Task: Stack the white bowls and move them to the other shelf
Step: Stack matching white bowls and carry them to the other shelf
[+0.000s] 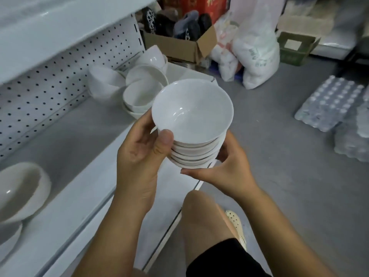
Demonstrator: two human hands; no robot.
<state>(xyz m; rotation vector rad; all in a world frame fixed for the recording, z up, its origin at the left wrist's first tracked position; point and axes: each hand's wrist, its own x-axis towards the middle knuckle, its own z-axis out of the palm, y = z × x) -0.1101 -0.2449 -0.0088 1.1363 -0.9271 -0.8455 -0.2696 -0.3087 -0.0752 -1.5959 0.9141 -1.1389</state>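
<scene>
A stack of several white bowls [192, 114] hangs in the air in front of the white shelf [65, 152]. My left hand [139, 154] grips its left side, thumb pressed against the rim of the top bowl. My right hand [225, 168] cups the stack from below and from the right, thumb under the bottom bowl. More white bowls [139, 96] stand stacked at the shelf's far end, some tipped on their sides [103, 80]. Another white bowl [22, 188] lies tilted at the near left of the shelf.
A pegboard back panel [50, 82] lines the shelf, with an upper shelf board [50, 27] overhead. On the grey floor are an open cardboard box [179, 45], white plastic bags [257, 54], shrink-wrapped bottle packs [329, 104], my knee [201, 214] and shoe [236, 222].
</scene>
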